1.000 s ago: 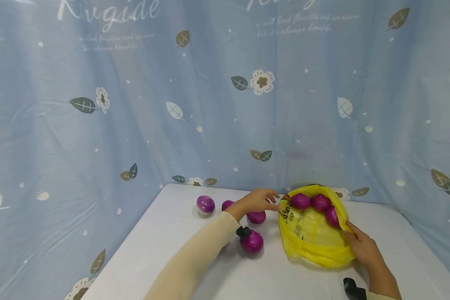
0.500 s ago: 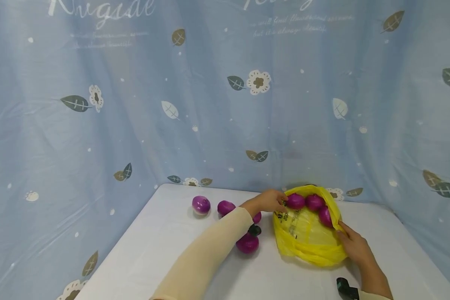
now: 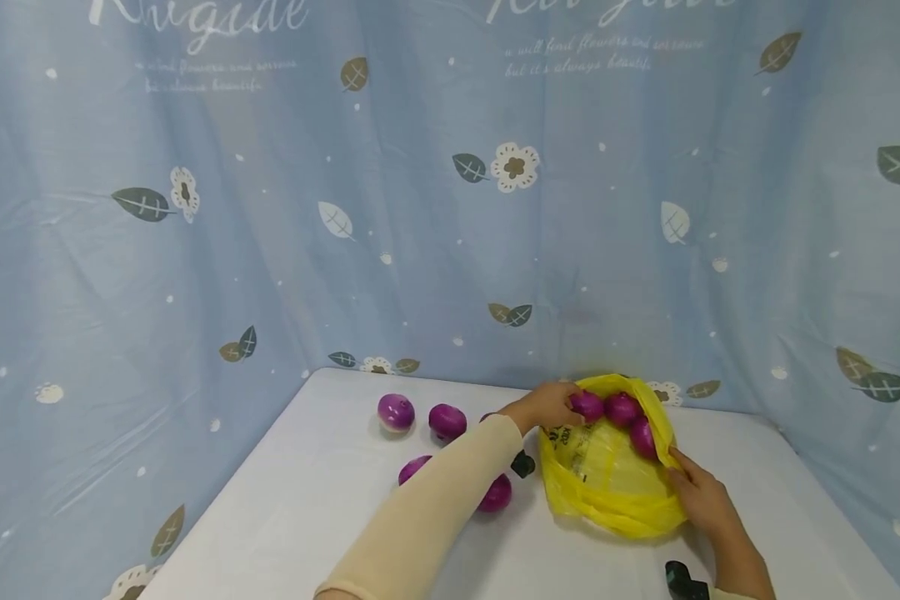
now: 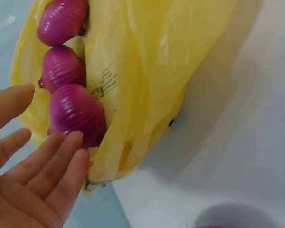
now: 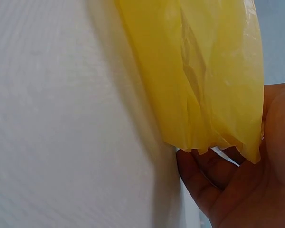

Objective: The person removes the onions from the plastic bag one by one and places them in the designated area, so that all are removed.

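right hand (image 5: pixel 256 185): gripping yellow bag (image 5: pixel 199 71) | white tabletop (image 5: pixel 61 118) left | blue backdrop (image 5: pixel 280 42) upper right

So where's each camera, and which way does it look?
Head: worn on the person's head, looking forward and down at the white table and blue curtain; left hand, right hand and cream sleeve show.
Left wrist: worn on that wrist, looking past the left hand at three purple onions in the yellow bag.
Right wrist: worn on that wrist, looking at the yellow bag, whose edge the right hand holds.
Shared: head and left wrist both show those three onions.
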The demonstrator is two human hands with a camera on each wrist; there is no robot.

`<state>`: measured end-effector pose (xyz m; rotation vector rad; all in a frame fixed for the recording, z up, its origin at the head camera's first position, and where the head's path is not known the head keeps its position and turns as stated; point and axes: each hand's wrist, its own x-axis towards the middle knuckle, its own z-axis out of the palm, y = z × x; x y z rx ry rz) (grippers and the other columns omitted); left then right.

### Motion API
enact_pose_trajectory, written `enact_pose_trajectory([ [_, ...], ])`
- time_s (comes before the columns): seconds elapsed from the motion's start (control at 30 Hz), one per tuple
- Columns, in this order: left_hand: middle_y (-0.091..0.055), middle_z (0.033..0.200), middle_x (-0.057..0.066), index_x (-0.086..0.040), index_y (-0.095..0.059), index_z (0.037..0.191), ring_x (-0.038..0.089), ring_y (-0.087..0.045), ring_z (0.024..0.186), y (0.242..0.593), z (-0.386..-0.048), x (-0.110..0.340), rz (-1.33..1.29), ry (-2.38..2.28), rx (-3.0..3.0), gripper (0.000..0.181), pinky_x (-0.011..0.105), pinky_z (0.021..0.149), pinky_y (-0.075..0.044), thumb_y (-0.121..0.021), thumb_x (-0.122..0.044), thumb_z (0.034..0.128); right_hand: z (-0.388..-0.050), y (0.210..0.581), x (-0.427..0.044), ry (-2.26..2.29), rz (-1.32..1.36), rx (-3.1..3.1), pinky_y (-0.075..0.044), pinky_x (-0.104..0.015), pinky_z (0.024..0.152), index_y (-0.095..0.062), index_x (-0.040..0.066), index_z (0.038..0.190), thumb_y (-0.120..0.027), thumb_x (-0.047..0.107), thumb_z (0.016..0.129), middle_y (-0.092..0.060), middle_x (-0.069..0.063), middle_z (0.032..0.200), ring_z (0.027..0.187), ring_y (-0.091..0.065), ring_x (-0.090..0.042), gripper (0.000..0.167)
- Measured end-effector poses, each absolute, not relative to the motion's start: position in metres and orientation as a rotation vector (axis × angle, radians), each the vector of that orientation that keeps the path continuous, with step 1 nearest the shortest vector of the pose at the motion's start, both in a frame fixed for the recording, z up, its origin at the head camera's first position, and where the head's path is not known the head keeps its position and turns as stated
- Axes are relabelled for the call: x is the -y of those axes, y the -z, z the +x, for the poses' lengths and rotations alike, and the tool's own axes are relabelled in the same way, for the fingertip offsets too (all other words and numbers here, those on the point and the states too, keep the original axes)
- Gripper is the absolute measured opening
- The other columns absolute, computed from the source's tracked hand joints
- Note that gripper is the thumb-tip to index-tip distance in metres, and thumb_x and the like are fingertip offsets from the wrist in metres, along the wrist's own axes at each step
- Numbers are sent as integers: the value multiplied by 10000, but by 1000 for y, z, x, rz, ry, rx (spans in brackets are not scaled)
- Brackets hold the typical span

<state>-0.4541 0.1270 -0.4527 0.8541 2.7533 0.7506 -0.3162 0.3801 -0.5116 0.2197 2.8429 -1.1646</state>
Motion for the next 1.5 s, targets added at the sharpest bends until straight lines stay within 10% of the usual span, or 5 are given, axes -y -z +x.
enact_pose_trajectory([
  [0.43,-528,1373,-74,-311,-354,1509,125,-521,1182,470,-459,-141,655,-689,-2804,769,330,982,-438,-735,-430,852,-318,517,-381,1158,219,-2881,-175,-690,1038,-214,5,1520,-309,404,1055,-214,-357,1483,1330,-199,-571,620],
  [0.9,-375,1496,10,-464,-308,1491,223,-404,1318,468,-453,-151,526,-578,-2819,786,420,1004,-417,-735,-482,831,-321,515,-374,1155,216,-2908,-196,-689,1033,-237,10,1517,-317,401,1050,-245,-347,1478,1325,-221,-569,614],
  [1.23,-602,1188,-128,-292,-591,1246,60,-534,1075,465,-450,-150,948,-546,-2798,391,212,883,-447,-717,-376,885,-314,511,-373,1139,204,-2917,-197,-696,1028,-232,0,1514,-302,383,1053,-237,-358,1474,1320,-219,-577,604],
  [1.5,-590,1250,-108,-278,-551,1359,51,-528,1088,468,-449,-149,936,-580,-2812,542,183,894,-443,-759,-318,860,-318,513,-375,1120,205,-2910,-210,-702,1015,-223,1,1513,-298,403,1049,-239,-365,1468,1309,-230,-584,618],
])
